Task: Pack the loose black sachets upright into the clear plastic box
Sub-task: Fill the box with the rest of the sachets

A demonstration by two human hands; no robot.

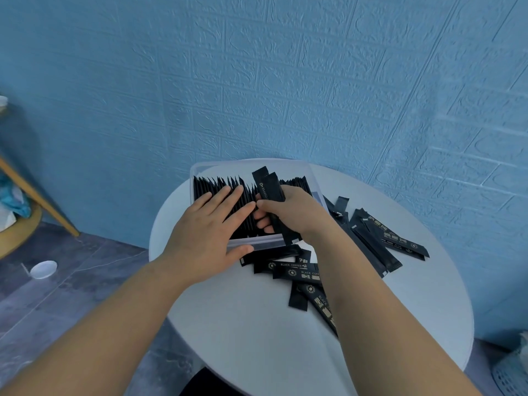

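A clear plastic box [201, 166] stands at the far edge of the round white table [257, 324], holding a row of upright black sachets [220, 185]. My left hand [210, 232] lies flat on the sachets' tops, fingers straight, thumb on the box's near rim. My right hand [288, 211] grips two black sachets [270, 188] that point up and away over the middle of the box. Several loose black sachets [374, 244] lie on the table to the right of the box, and more loose sachets [294, 271] lie in front of it.
A blue textured wall [285, 81] rises right behind the table. A wooden stand [37, 195] and a small white dish [43, 269] are on the dark floor at left. A pale mesh basket [511, 375] sits at lower right.
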